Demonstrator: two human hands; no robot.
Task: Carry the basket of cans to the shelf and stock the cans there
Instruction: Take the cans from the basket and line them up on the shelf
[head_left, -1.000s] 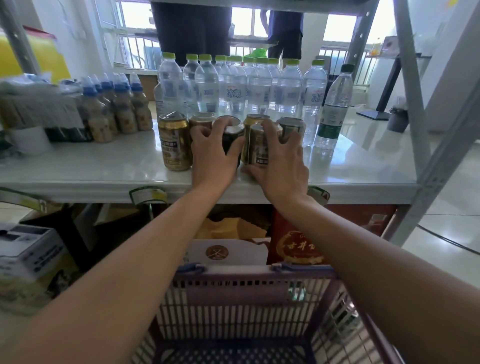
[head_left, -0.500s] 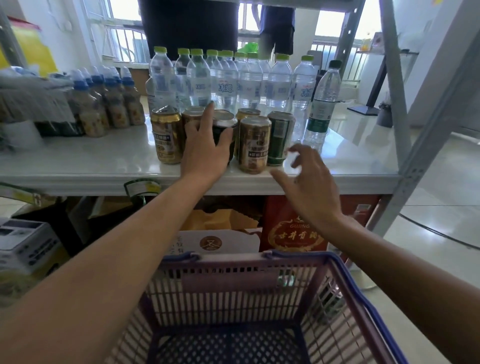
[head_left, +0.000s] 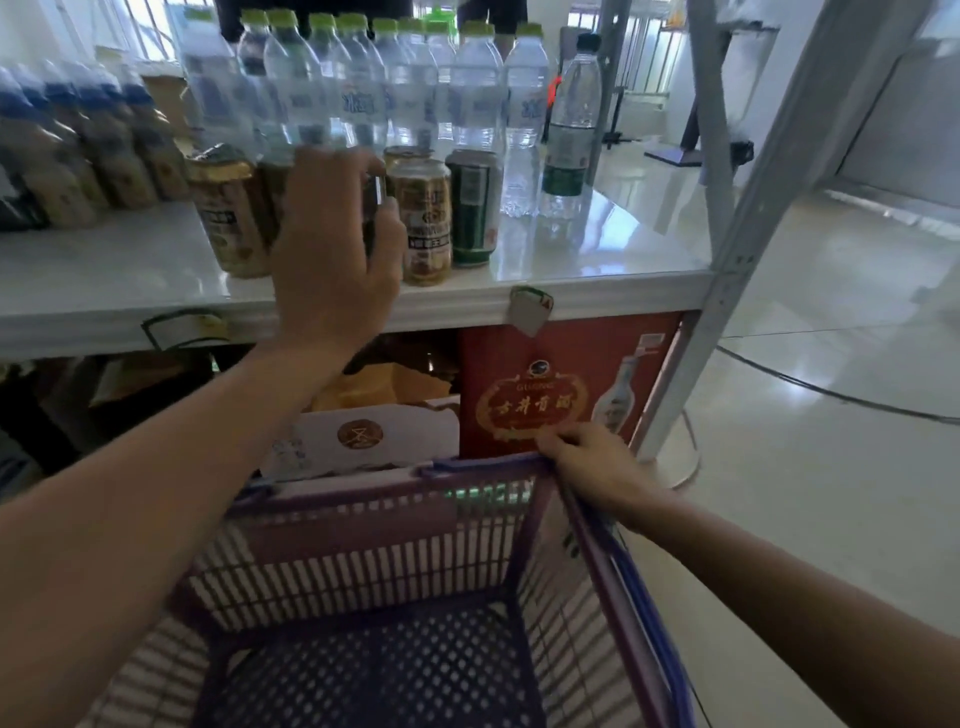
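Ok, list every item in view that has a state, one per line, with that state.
basket: empty as far as visible
gold cans: upright on shelf
green can: upright on shelf
dark can: upright, left hand around it
left hand: curled on dark can
right hand: gripping the basket's rim
water bottles: upright, capped
shelf: partly stocked

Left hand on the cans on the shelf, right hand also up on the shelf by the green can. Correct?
Not quite. The left hand is on the cans on the shelf, but the right hand is down on the basket rim, not by the green can. The head view shows it.
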